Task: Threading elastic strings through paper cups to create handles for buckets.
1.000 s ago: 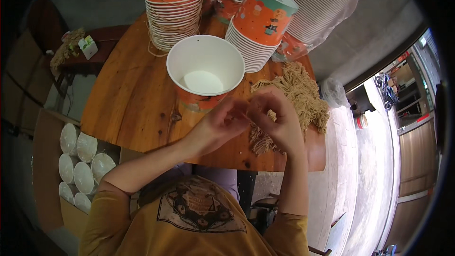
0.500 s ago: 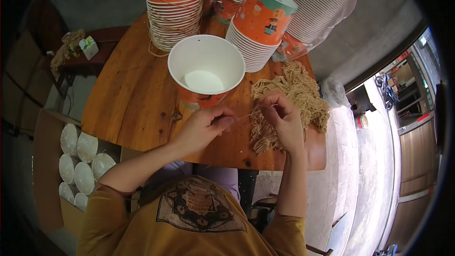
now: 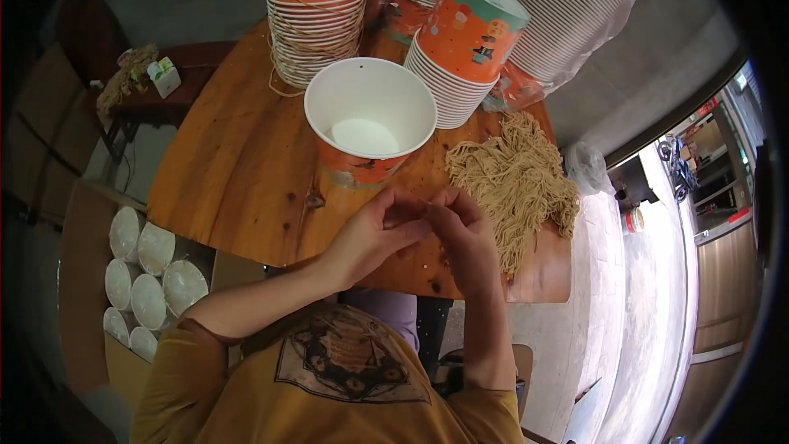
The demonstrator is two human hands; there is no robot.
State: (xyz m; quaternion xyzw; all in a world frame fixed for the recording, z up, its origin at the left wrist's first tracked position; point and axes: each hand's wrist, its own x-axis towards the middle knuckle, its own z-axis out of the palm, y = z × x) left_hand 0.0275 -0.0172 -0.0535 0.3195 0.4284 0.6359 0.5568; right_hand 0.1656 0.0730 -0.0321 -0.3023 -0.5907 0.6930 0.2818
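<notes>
Fingertips of my left hand (image 3: 380, 234) and my right hand (image 3: 465, 234) meet in a pinch above the table's near edge. Both are closed on a thin tan cord, which the fingers now mostly hide. Just beyond them stands a single paper bucket (image 3: 371, 103), its white inside facing up and its outside printed orange, with a small dark hole near the far rim. A loose heap of tan cords (image 3: 516, 185) lies to the right of my right hand, on the wooden table (image 3: 238, 152).
Stacked orange buckets with cord handles (image 3: 316, 37) stand at the far left of the table. Upside-down buckets (image 3: 460, 53) are nested behind the single one, beside plastic-wrapped stacks (image 3: 567, 16). On the floor at left, a carton (image 3: 82, 279) holds several wrapped white stacks.
My hands have come together, the right one moving left off the cord heap. The cord stretch that showed between them is now hidden. The whole view has shifted slightly.
</notes>
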